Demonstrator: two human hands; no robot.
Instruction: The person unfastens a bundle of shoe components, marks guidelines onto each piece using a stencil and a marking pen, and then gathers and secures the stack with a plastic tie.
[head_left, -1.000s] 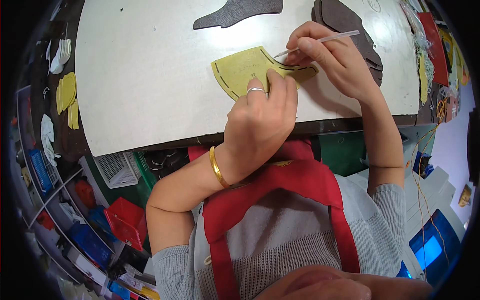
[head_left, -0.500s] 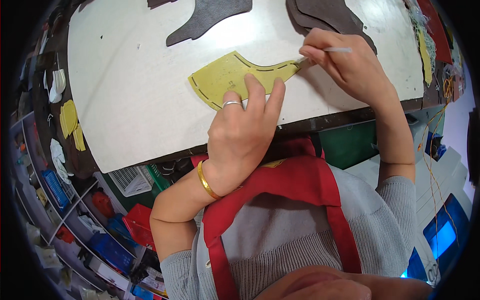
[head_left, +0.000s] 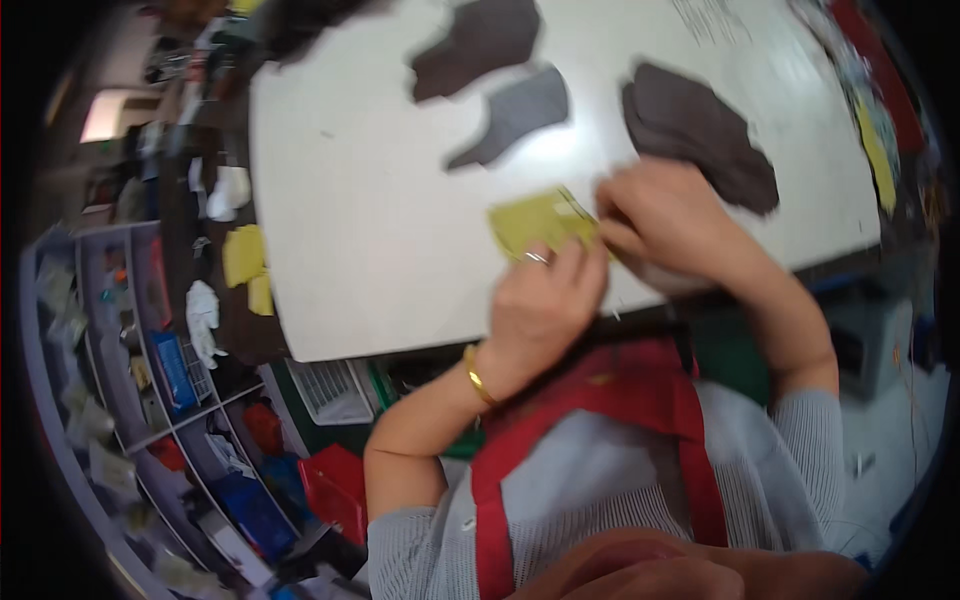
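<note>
A yellow pattern piece [head_left: 528, 216] with dark dashes along its edge lies near the table's front, its right end hidden by my hands. My left hand [head_left: 550, 295], with a ring and a gold bangle, rests its outstretched fingers on the near edge of the piece. Just right of it, my right hand [head_left: 665, 215] is closed in a pinch at the covered end. The slim pale pen between its fingers showed half a second ago; blur and the hand hide it now. Beyond lie a small grey-brown leather piece [head_left: 520, 112] and a stack of dark brown leather pieces [head_left: 695, 135].
The white-topped table [head_left: 360, 250] has another dark leather piece [head_left: 480, 48] at its far side. Yellow pieces [head_left: 244, 262] and a white glove [head_left: 203, 322] lie beyond its left edge. Shelves with bins [head_left: 190, 450] stand lower left, beside a red box [head_left: 335, 490].
The whole view has shifted and blurred, and more of the table's far side shows. My right hand has come in against my left hand, covering the narrow end of the yellow piece.
</note>
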